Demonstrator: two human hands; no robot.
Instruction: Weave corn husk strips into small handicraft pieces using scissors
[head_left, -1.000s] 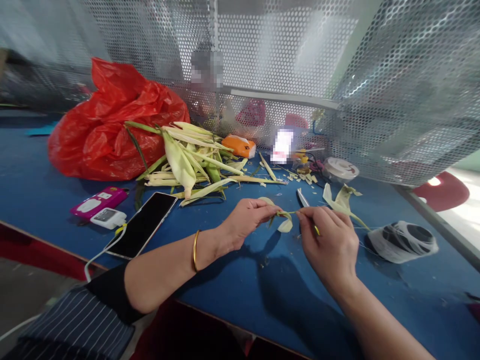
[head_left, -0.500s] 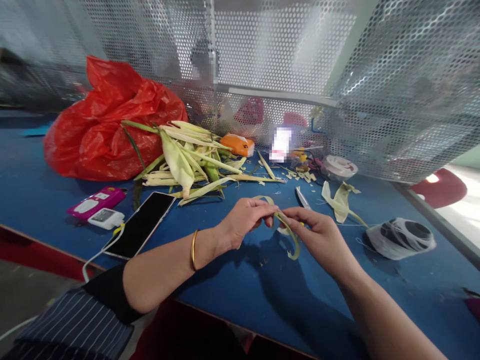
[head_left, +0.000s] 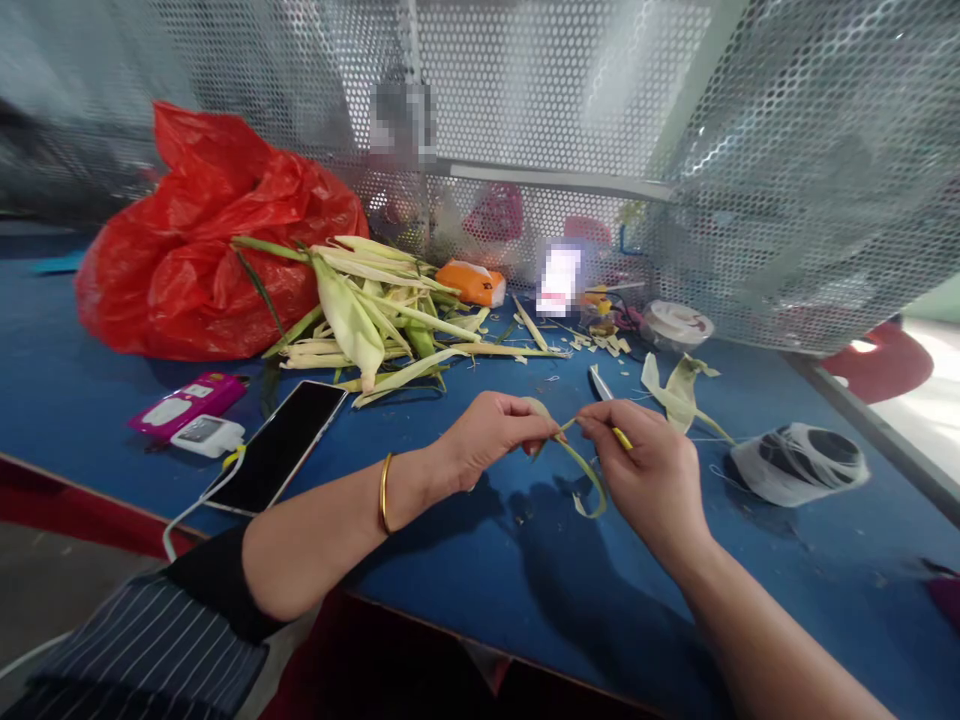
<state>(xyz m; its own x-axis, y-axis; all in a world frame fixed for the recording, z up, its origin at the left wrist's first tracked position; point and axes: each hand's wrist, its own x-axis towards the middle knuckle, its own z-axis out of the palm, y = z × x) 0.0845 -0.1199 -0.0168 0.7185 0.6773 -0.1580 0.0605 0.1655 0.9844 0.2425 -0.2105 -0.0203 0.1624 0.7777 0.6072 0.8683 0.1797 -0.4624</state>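
A narrow green corn husk strip (head_left: 591, 482) is held above the blue table, its free end curling down between my hands. My left hand (head_left: 491, 437), with a gold bangle at the wrist, pinches the strip between thumb and forefinger. The fingertips of my right hand (head_left: 645, 465) are closed on a thin end of the same strip, just right of the left fingertips. A bladed tool with a yellow part (head_left: 600, 383) lies behind my right hand, partly hidden by it. Farther right, a tied husk piece (head_left: 681, 390) lies near a spool of white thread (head_left: 799, 465).
A pile of corn husks (head_left: 349, 320) lies by a red plastic bag (head_left: 217, 240). A black-screened phone (head_left: 281, 445) with a white cable is at left. At the back stand an orange tissue pack (head_left: 471, 283), a lit screen (head_left: 559, 280), a tape roll (head_left: 677, 325) and a perforated metal panel (head_left: 555, 90).
My right fingertips have drawn slightly away from my left ones, pulling a thin end of the strip out to the right. The view has shifted a little.
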